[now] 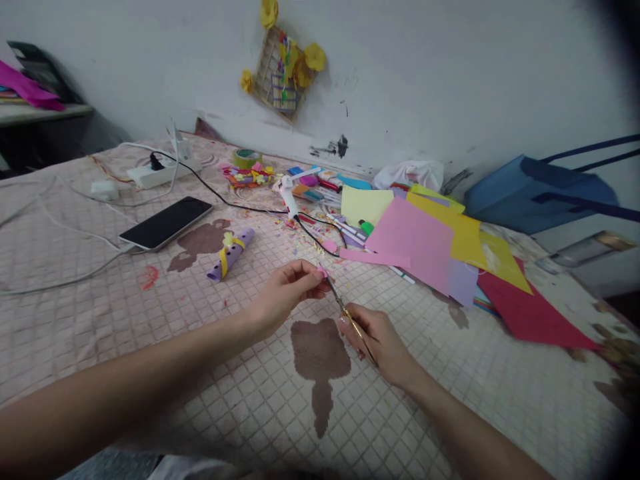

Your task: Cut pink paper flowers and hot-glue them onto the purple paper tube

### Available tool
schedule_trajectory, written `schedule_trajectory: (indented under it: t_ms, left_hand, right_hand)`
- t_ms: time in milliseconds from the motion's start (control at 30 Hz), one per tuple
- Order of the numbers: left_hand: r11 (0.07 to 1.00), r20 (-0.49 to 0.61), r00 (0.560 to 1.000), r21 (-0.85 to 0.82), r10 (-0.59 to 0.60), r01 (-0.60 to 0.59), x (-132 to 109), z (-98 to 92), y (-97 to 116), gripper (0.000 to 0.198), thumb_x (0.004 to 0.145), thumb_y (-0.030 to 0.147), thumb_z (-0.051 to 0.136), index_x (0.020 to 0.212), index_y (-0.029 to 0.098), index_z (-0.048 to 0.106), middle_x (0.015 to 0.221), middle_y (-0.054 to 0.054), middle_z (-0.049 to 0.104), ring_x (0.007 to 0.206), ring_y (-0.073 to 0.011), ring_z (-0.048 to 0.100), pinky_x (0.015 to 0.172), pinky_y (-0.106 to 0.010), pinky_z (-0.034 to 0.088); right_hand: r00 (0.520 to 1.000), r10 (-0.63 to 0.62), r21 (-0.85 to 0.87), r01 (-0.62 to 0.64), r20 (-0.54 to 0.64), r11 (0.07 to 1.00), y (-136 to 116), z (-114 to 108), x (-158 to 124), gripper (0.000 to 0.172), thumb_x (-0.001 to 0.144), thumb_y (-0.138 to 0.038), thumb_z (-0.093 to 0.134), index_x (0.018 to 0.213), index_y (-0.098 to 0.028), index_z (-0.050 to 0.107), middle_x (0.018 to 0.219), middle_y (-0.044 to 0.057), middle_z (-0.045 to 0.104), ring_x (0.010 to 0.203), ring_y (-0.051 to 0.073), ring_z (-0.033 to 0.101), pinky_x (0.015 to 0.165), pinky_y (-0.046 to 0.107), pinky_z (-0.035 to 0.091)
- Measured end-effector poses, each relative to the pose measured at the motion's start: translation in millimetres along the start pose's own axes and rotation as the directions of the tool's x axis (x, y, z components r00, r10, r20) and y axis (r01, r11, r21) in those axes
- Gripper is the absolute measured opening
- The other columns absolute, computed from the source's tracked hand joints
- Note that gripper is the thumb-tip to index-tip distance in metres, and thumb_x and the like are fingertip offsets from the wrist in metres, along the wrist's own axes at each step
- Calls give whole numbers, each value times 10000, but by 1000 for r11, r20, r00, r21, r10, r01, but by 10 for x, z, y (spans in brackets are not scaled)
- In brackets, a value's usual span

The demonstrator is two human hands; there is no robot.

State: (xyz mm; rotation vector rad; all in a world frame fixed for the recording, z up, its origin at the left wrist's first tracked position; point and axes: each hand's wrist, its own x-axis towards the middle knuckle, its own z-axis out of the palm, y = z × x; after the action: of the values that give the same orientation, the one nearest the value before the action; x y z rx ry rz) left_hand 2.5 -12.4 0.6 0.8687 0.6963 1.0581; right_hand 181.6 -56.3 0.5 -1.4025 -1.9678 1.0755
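Above quilted cloth (200, 373), mid-frame: left hand (285, 290) pinches small pink scrap (323, 271) between thumb and fingertips, lifted clear of cloth, probably so blades can reach its edge. Right hand (380, 340) closed around handles of slim scissors (345, 310), held low near cloth, likely for steadier control. Scissors' long axis runs diagonally: handles lower right, tips pointing up-left, meeting scrap; blades apart or together cannot be told. Beyond hands: coloured paper sheets (415, 240) fanned at right; purple roll (231, 253) and phone (166, 223) at left.

scuffed white wall (450, 73) behind a pink quilted bedspread (90, 313)
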Motion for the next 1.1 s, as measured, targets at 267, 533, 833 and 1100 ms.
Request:
schedule_trajectory:
  t_ms: [267,533,833,1100]
  left_hand:
    - [1000,21,1000,-3,9,-9,6,-1,27,134,742,241,650,711,138,569,739,-26,641,711,-114,581,721,-270,441]
    - [1000,40,999,6,0,0,21,-6,63,130,731,218,657,692,131,569,743,-26,642,697,-110,582,716,-264,439]
    - [1000,38,999,21,-10,9,40,-35,96,102,726,187,652,695,128,575,755,-23,643,697,-106,590,727,-265,442]
    - [1000,40,999,7,-20,20,49,-45,90,126,714,195,663,688,120,565,747,-26,642,701,-110,595,731,-267,446]
  right_hand:
    - [1000,3,-2,-3,8,1000,-14,-18,-5,404,864,-498,401,597,-194,408,494,-42,401,459,101,381,440,220,272]
    - [1000,-4,-10,4,7,1000,-27,-45,7,406,868,-492,392,592,-193,412,488,-42,388,463,103,367,446,225,265]
    - [1000,3,-3,-3,17,1000,-8,-63,-5,402,874,-465,397,577,-196,373,494,-47,364,470,99,341,459,233,243]
    - [1000,0,-1,0,6,1000,-7,-63,13,409,864,-480,406,572,-196,378,483,-48,363,460,98,340,448,229,239]
